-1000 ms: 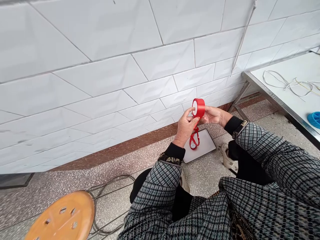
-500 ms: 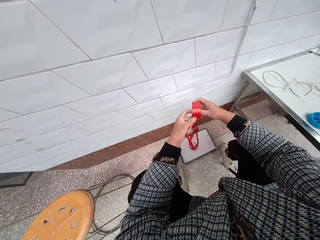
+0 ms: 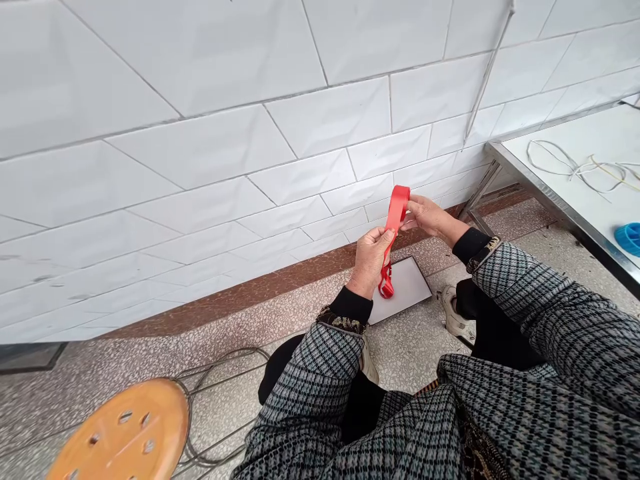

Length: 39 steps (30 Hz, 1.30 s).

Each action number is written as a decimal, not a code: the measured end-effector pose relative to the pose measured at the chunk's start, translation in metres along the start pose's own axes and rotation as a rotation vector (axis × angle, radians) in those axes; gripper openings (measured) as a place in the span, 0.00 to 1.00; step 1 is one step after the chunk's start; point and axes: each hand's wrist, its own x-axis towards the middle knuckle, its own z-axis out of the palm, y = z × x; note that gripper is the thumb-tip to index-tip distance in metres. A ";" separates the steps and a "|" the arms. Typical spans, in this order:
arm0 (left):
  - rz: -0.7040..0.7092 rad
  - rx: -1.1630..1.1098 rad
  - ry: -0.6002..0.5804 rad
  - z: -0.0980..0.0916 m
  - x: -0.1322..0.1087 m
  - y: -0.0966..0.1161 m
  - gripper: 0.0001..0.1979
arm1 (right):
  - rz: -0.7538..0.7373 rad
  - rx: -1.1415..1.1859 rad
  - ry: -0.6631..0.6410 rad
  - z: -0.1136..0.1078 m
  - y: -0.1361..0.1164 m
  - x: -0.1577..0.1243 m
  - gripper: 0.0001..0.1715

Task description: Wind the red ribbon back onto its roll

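Note:
A roll of glossy red ribbon (image 3: pixel 400 199) is held up in front of me near the tiled wall. My right hand (image 3: pixel 423 217) grips the roll from its right side, with the fingertips partly hidden behind it. A flat length of ribbon runs down from the roll to my left hand (image 3: pixel 371 257), which pinches it between thumb and fingers. Below the left hand the loose ribbon end hangs in a twisted loop, over a white rectangular board (image 3: pixel 403 290) with a dark edge lying on the floor.
An orange round stool (image 3: pixel 120 427) with wire legs stands at lower left. On the right is a metal-edged white table (image 3: pixel 565 150) bearing a tangle of thin pale cord (image 3: pixel 575 170) and a blue plastic ring-shaped object (image 3: pixel 629 239). White tiled wall (image 3: pixel 250 147) rises ahead.
The red roll has moved slightly up and right and tilted. My left hand has moved down and right, and a longer flat stretch of ribbon now spans between both hands.

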 end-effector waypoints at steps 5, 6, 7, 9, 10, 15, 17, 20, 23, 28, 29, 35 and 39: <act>0.122 0.138 0.062 0.000 0.005 -0.003 0.18 | 0.302 0.277 -0.015 0.022 0.001 -0.013 0.12; 0.130 0.156 0.061 0.000 0.006 -0.004 0.18 | 0.340 0.295 -0.014 0.024 0.001 -0.014 0.15; 0.125 0.169 0.062 -0.001 0.007 -0.005 0.18 | 0.363 0.301 -0.014 0.026 0.001 -0.015 0.17; 0.096 0.185 0.070 -0.002 0.008 -0.006 0.19 | 0.374 0.299 -0.019 0.028 0.002 -0.016 0.19; 0.087 0.190 0.077 -0.002 0.008 -0.007 0.20 | 0.370 0.297 -0.030 0.027 0.003 -0.015 0.18; 0.119 0.204 0.140 -0.002 0.009 -0.008 0.17 | 0.381 0.319 -0.155 0.019 0.007 -0.011 0.14; 0.135 0.220 0.155 -0.002 0.008 -0.006 0.13 | 0.407 0.320 -0.197 0.015 0.008 -0.010 0.17; 0.175 0.273 0.098 -0.003 0.006 -0.002 0.18 | 0.447 0.316 -0.229 0.010 0.007 -0.009 0.20; 0.228 0.313 0.058 -0.004 0.005 0.001 0.18 | 0.490 0.333 -0.267 0.006 0.006 -0.008 0.21; 0.207 0.283 0.031 -0.005 0.008 0.003 0.21 | 0.522 0.368 -0.324 0.004 0.007 -0.007 0.19; 0.196 0.273 0.020 -0.005 0.008 0.004 0.22 | 0.524 0.372 -0.331 0.004 0.007 -0.008 0.18; 0.179 0.245 -0.042 -0.009 0.009 0.008 0.23 | 0.487 0.242 -0.382 0.005 0.005 -0.013 0.19; 0.133 0.141 -0.053 -0.014 0.011 0.005 0.25 | 0.293 0.021 -0.353 0.002 0.004 -0.013 0.13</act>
